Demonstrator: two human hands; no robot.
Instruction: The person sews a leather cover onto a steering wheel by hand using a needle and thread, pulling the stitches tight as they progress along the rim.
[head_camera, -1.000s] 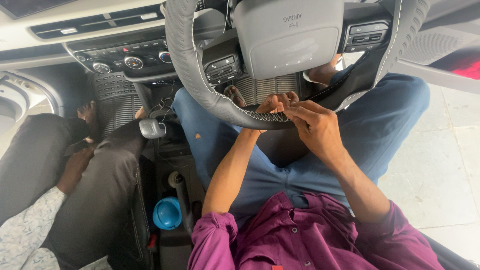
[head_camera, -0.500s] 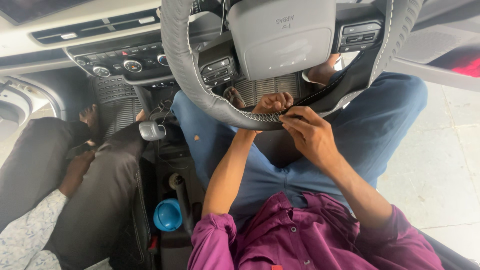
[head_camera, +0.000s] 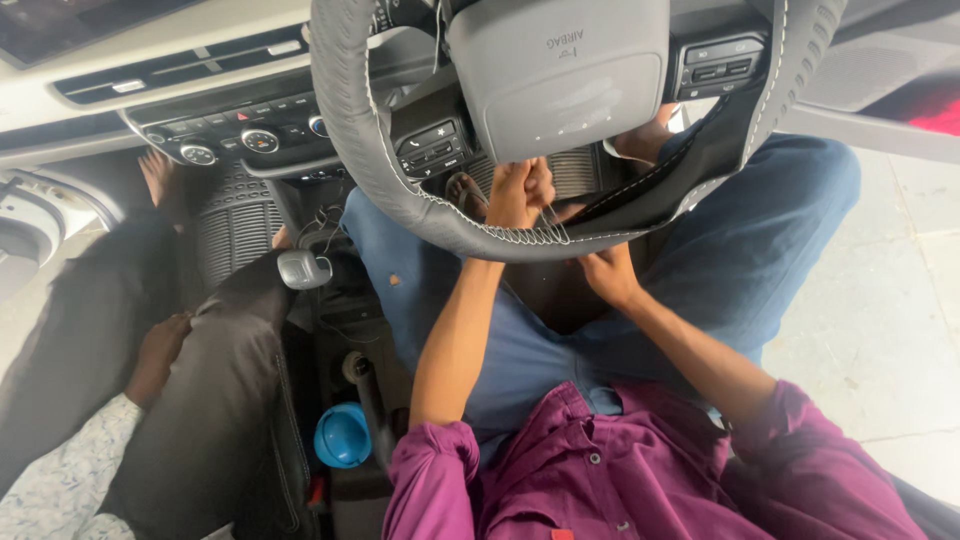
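Observation:
A grey steering wheel (head_camera: 345, 130) with a stitched cover fills the top of the head view. White lacing (head_camera: 520, 236) runs along the inner edge of its bottom rim. My left hand (head_camera: 520, 192) is closed just above that lacing, inside the wheel, pinching a thin white thread (head_camera: 552, 214) pulled up from the stitches. My right hand (head_camera: 607, 276) sits under the bottom rim and touches its underside, with its fingertips hidden behind the rim. I wear a purple shirt and blue jeans.
Another person sits at the left in dark trousers, with a hand (head_camera: 160, 352) on the thigh. A chrome gear lever (head_camera: 304, 268), a blue round cap (head_camera: 342, 436) and dashboard dials (head_camera: 258, 140) lie between us. Pale floor (head_camera: 880, 320) shows at the right.
My left hand has risen from the bottom rim into the wheel opening, drawing the thread up. My right hand has dropped from the rim's top side to beneath it.

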